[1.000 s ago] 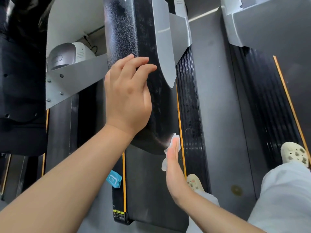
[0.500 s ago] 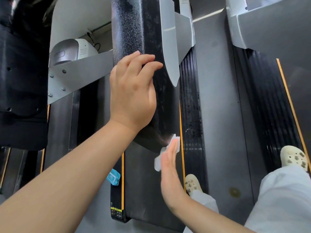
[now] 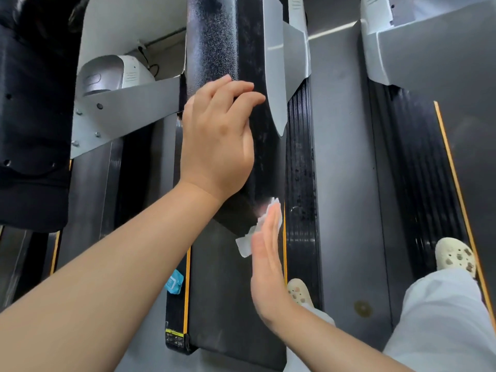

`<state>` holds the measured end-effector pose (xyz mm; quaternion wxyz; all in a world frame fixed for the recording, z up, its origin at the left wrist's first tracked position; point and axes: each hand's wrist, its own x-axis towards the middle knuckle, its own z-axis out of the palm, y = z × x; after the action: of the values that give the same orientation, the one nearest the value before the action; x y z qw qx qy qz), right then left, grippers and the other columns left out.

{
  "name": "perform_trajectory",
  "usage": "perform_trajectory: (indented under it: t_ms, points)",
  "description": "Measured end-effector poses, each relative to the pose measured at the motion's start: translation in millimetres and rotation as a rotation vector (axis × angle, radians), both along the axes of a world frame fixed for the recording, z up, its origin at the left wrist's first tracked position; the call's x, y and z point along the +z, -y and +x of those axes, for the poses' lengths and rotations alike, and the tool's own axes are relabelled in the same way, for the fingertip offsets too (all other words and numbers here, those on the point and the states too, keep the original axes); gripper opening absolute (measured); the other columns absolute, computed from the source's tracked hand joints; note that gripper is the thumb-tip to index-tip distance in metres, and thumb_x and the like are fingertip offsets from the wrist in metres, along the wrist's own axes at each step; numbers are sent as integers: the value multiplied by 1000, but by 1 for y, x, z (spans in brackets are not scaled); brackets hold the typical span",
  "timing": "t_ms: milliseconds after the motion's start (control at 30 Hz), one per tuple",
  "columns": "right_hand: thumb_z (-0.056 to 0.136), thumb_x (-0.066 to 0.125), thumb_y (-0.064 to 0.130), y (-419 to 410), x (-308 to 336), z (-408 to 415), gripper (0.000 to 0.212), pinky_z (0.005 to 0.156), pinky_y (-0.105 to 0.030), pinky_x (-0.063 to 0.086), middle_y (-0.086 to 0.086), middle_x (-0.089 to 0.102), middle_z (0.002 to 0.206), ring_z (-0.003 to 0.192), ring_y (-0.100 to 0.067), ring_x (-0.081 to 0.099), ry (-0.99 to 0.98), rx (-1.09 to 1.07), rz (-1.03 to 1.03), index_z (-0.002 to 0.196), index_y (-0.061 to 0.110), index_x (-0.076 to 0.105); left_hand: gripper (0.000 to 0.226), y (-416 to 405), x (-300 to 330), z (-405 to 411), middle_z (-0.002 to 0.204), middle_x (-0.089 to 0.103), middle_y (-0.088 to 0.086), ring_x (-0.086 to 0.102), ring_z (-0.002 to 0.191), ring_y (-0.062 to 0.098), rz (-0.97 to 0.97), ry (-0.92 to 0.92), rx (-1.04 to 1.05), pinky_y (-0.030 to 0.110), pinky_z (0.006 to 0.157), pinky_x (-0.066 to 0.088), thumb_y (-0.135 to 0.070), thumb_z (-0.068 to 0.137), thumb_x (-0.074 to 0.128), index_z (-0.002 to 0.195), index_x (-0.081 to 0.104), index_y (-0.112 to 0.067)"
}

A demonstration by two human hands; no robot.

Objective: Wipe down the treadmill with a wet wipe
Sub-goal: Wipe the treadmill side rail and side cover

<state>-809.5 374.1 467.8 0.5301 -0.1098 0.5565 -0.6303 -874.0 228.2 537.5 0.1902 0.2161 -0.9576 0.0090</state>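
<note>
Black, speckled and upright, a broad treadmill column (image 3: pixel 214 49) fills the middle of the view, with grey metal panels on both sides. The left hand (image 3: pixel 217 138) rests against the column's front face, fingers bent over its right edge in a light grip. Lower down, the right hand (image 3: pixel 268 253) is flat with straight fingers, its grip released, pressing a thin white wet wipe (image 3: pixel 255 234) against the column's lower right edge. Part of the wipe sticks out to the left of the fingers. Below lies the dark treadmill belt (image 3: pixel 228 304), edged with orange stripes. A small blue packet (image 3: pixel 174 283) lies at the belt's left edge. Two cream perforated clogs (image 3: pixel 455 256) and pale trousers show at lower right.
</note>
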Motion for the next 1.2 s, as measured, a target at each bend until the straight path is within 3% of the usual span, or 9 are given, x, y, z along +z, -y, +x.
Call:
perform_trajectory:
  t_ms: [67, 200, 333, 533, 633, 700, 867, 1033, 1200]
  points:
    - [74, 12, 85, -3, -17, -3, 64, 115, -27, -10, 50, -20, 136, 131, 20, -18, -107, 60, -17, 126, 61, -18, 36, 0, 0, 0, 117, 64, 4, 45, 119, 26, 1, -2, -5, 35, 100, 27, -6, 83, 40, 107, 68, -12]
    - [79, 21, 73, -5, -25, -13, 56, 120, -39, 6, 46, -12, 142, 138, 5, 7, 61, 54, -33, 125, 66, -10, 35, -1, 1, 0, 117, 63, 6, 48, 117, 27, 6, -14, -3, 35, 99, 29, -6, 84, 41, 107, 67, -10]
    - [83, 15, 79, 12, 3, -32, 66, 119, -33, -3, 36, -17, 147, 140, 6, -13, -208, 15, -262, 135, 49, -10, 33, -2, 2, 0, 117, 62, 9, 50, 114, 26, 7, -74, 56, 35, 97, 32, -9, 85, 43, 108, 67, -8]
    - [94, 13, 61, 49, 6, -82, 68, 120, -35, -2, 9, -12, 154, 144, -5, -12, -565, 15, -324, 143, 19, -8, 36, 2, 3, 0, 117, 60, 15, 54, 111, 31, 96, -153, 133, 31, 100, 31, -13, 88, 37, 110, 64, -3]
    - [99, 18, 53, 12, -9, -52, 62, 120, -43, 3, 10, -15, 157, 146, -13, -10, -503, 99, -399, 146, 24, -10, 36, 1, 2, 2, 116, 61, 13, 52, 111, 27, 153, -189, 146, 25, 101, 29, -10, 88, 36, 109, 64, -3]
    - [97, 18, 56, 3, -14, -45, 61, 120, -33, 2, 17, -14, 157, 145, -9, -9, -477, 115, -379, 145, 29, -10, 36, 1, 3, 2, 116, 61, 12, 51, 110, 25, 172, -204, 158, 23, 100, 28, -10, 88, 36, 108, 65, -4]
    - [93, 13, 62, 53, 3, -98, 67, 117, -20, 2, 17, -3, 150, 144, -6, -2, -621, 5, -265, 143, 19, 0, 36, 0, 4, 0, 115, 62, 12, 54, 109, 27, 183, -212, 171, 26, 99, 30, -10, 86, 36, 106, 66, -3]
    - [100, 18, 49, 8, -4, -57, 55, 120, -43, 8, 17, -7, 157, 147, -14, -2, -538, 98, -437, 146, 26, -2, 36, -1, 3, 2, 116, 62, 11, 52, 110, 25, 187, -208, 165, 25, 99, 31, -8, 87, 37, 107, 66, -4]
    - [99, 16, 50, 30, 2, -73, 57, 117, -22, 2, 9, -4, 155, 145, -9, -2, -594, 59, -382, 144, 18, 1, 35, 0, 2, 2, 115, 62, 12, 53, 109, 25, 183, -228, 155, 21, 99, 30, -7, 87, 37, 107, 65, -2]
